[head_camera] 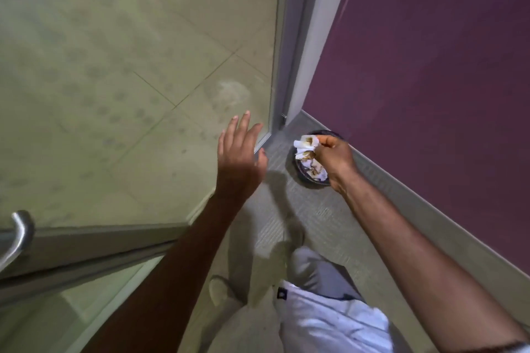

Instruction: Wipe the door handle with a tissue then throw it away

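The right hand (334, 156) pinches a stained tissue (305, 146) over the dark bin (311, 178) by the far wall — crumpled tissues already inside; the left hand (239, 157) hangs spread, holding nothing.

bin (304, 176) hemmed by wall (430, 66), glass door (143, 66)

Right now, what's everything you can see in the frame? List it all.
tissue: one, white with brown stains, pinched in the right hand above the bin
bin: one, dark, round, on the floor by the purple wall, holding crumpled paper
door handle: one, silver metal, far left edge
glass door: one, clear, left half of view
purple wall: one, right side
carpet: grey, under the bin
left hand: one, open, empty, by the glass door
right hand: one, closed on the tissue
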The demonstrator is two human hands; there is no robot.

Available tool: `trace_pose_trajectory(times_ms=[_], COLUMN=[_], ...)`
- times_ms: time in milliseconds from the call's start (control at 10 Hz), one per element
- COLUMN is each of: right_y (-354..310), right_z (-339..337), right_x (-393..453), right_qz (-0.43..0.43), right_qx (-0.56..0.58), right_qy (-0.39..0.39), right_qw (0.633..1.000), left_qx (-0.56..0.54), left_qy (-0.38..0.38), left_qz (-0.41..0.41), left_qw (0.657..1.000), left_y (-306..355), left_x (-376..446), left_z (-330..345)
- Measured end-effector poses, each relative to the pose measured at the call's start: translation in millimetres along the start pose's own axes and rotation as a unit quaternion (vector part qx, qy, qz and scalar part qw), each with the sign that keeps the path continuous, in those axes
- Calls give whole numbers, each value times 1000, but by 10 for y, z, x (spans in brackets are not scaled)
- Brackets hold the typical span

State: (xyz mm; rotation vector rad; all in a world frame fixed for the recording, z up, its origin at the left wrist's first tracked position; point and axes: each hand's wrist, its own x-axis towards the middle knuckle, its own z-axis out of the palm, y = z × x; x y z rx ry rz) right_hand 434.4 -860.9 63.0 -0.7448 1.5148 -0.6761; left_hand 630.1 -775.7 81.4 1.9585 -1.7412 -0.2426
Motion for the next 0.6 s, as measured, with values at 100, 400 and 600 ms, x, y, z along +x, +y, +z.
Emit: trace_pose_trajectory(times_ms=[100,400,600], right_y=[38,489,1008], right_z=[-317,-1026,-1231], right_x=[431,1765,2379], right_qz=[2,-11,-8], right_qx=[-33,-166,-207], right_qy=[42,139,147], right_qw=[999,976,967], left_qx=[-20,-25,-9], left_qy=[-54,-222,-302], left_qz=[-8,-48,-126], left_qw=[998,973,945], left_y=[128,274,218], left_x=[250,660,634], left_z=[429,1735,2321])
